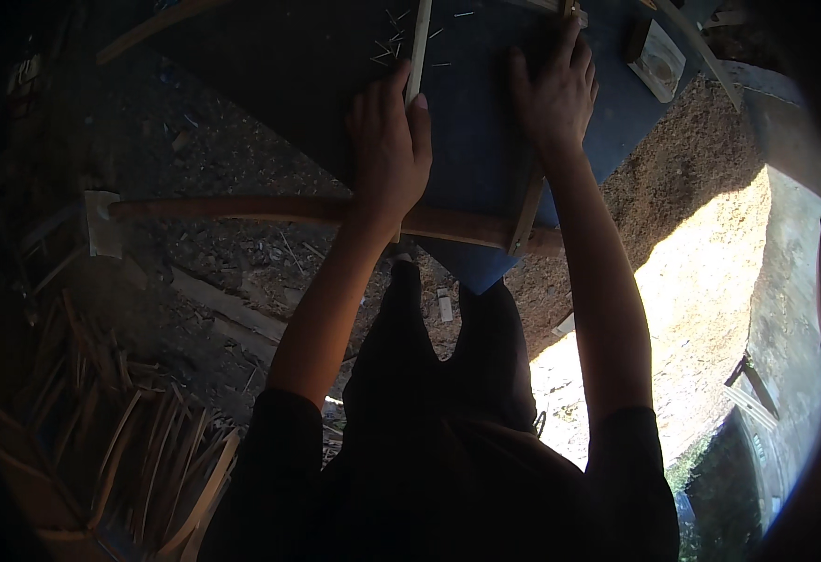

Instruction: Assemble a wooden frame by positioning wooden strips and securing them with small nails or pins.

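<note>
- One pale strip (418, 47) lies on the blue board (485, 140); its long axis runs from 6 toward 12 o'clock, leaning a touch to 1, and its far end leaves the view at the top edge.
- The left hand (390, 150) grips the strip's near end, fingers curled around it, thumb at 3 o'clock of the strip.
- The right hand (554, 94) lies at 3 o'clock of the left, well apart from the strip, fingers narrowly spread and flat on the board, fingertips pointing to 12.
- At the right fingertips, a second short stick (568, 9) shows at the top edge; whether the fingers touch it I cannot tell.
- A few thin splinters (392, 42) lie scattered at 9 o'clock of the strip.
- One long reddish pole (242, 210) runs 9 to 3 under the left wrist, crossing below the board.
- One small framed block (659, 58) sits on the board at 2 o'clock of the right hand.
- A heap of many split slats (120, 450) lies at 8 o'clock on the ground, too many to count.
</note>
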Tool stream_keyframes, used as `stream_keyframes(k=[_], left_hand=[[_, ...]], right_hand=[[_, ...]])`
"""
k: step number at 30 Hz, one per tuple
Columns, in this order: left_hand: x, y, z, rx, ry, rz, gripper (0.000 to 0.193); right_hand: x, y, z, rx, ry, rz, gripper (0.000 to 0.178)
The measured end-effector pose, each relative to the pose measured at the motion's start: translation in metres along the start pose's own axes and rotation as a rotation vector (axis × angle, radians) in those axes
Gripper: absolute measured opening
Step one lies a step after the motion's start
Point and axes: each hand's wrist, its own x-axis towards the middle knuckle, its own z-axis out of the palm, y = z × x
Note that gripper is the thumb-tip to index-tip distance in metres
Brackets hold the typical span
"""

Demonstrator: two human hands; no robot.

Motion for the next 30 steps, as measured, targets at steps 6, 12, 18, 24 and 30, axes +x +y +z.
stream_keyframes(k=[6, 12, 18, 24, 30], left_hand=[[-0.009, 0.009, -0.004, 0.021, -0.026, -0.014, 0.042], [-0.006, 0.021, -0.006, 0.055, -0.004, -0.006, 0.038], [0.000, 0.033, 0.003, -0.176, -0.110, -0.210, 0.029], [-0.004, 0.042, 0.021, -0.112, -0.098, -0.151, 0.037], [-0.002, 0.045, 0.018, 0.037, -0.113, -0.095, 0.041]], right_hand=[[-0.003, 0.005, 0.002, 0.010, -0.079, -0.038, 0.093], [-0.001, 0.007, 0.003, 0.007, -0.052, -0.049, 0.093], [0.000, 0.005, 0.003, 0.035, -0.054, -0.046, 0.092], [0.000, 0.006, 0.004, 0.038, -0.055, -0.042, 0.092], [-0.001, 0.007, 0.005, 0.050, -0.020, -0.055, 0.092]])
